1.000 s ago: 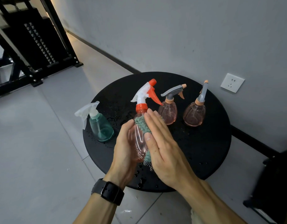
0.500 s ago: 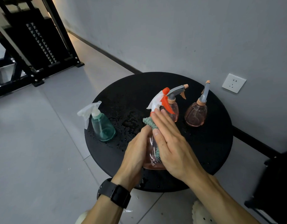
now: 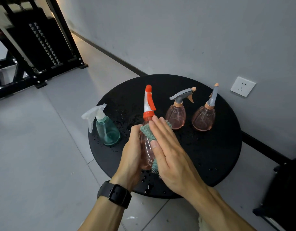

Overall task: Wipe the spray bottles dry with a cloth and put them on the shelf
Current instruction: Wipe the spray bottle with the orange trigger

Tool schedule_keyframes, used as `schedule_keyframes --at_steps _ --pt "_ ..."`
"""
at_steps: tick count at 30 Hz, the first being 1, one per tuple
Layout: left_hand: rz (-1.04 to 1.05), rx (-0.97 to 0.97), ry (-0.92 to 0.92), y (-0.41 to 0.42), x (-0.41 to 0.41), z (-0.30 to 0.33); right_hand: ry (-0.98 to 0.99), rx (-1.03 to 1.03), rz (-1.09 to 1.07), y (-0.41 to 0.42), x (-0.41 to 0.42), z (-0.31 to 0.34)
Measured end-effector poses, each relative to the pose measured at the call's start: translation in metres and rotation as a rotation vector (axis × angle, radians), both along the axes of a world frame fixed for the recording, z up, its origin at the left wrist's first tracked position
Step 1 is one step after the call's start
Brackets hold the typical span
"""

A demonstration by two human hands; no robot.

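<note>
My left hand [image 3: 133,157] grips a clear pink spray bottle [image 3: 147,147] with a red and white trigger head, held upright above the round black table [image 3: 210,164]. My right hand [image 3: 170,152] presses a green nubby cloth [image 3: 148,133] flat against the bottle's side with straight fingers. On the wet tabletop stand a teal bottle [image 3: 107,130] at the left and two pink bottles with grey triggers, one [image 3: 176,116] in the middle and one [image 3: 204,120] at the right.
Water drops cover the tabletop around the bottles. A black metal shelf frame [image 3: 42,47] stands on the tiled floor at the upper left. A grey wall with a white socket [image 3: 242,86] runs behind the table. A dark object [image 3: 284,197] sits at the lower right.
The held bottle has been turned, so its trigger head now points away and stands more upright. My right hand with the cloth has slid along the bottle's side.
</note>
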State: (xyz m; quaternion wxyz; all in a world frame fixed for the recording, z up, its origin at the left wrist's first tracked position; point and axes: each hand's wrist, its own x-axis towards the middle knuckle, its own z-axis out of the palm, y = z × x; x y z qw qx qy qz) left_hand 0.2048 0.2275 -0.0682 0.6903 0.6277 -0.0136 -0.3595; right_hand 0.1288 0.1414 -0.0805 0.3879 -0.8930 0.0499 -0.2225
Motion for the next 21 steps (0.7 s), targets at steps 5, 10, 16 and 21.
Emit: schedule_keyframes --at_steps 5,10,16,21 --pt "-0.116 0.007 0.07 -0.001 -0.006 0.002 0.073 0.095 -0.011 -0.013 0.001 0.007" --pt "-0.209 -0.081 0.087 -0.003 -0.008 0.008 0.102 0.128 -0.002 -0.018 0.0 0.009" --pt "-0.146 -0.153 0.096 -0.005 -0.006 0.004 0.099 0.171 -0.008 -0.016 0.0 0.01" --pt "-0.029 -0.245 0.134 -0.004 0.001 0.003 0.092 0.2 0.003 -0.006 -0.001 0.009"
